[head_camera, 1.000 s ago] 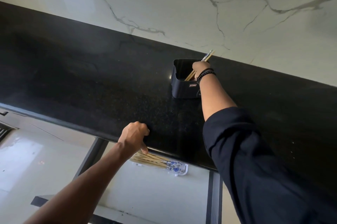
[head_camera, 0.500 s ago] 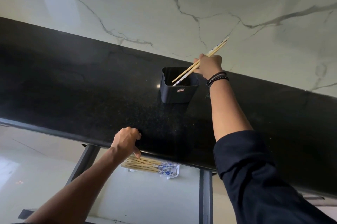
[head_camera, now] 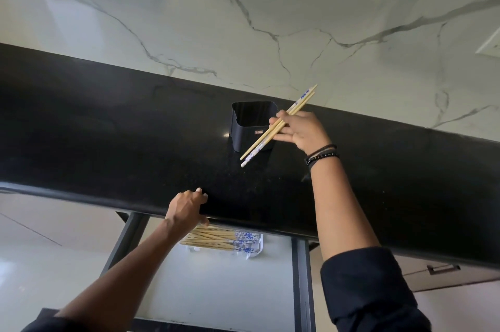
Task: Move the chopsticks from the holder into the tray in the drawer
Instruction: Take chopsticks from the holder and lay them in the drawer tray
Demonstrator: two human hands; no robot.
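A black surface (head_camera: 108, 129) spans above an open drawer (head_camera: 216, 299). The holder (head_camera: 251, 126) stands on it. The left hand (head_camera: 186, 210) grips the surface's edge, fingers curled. The right hand (head_camera: 304, 133) pinches two chopsticks (head_camera: 263, 141) in the air before the holder. A bundle (head_camera: 211, 239) lies in the drawer's tray (head_camera: 260, 243).

A glossy black speckled stone countertop (head_camera: 108, 129) ran below a white veined marble wall (head_camera: 243, 7) and bore a black rounded-square plastic holder (head_camera: 243, 131). Beneath its front edge, an open white-floored drawer (head_camera: 216, 291) carried a white tray (head_camera: 260, 242) of bamboo chopsticks (head_camera: 211, 239).
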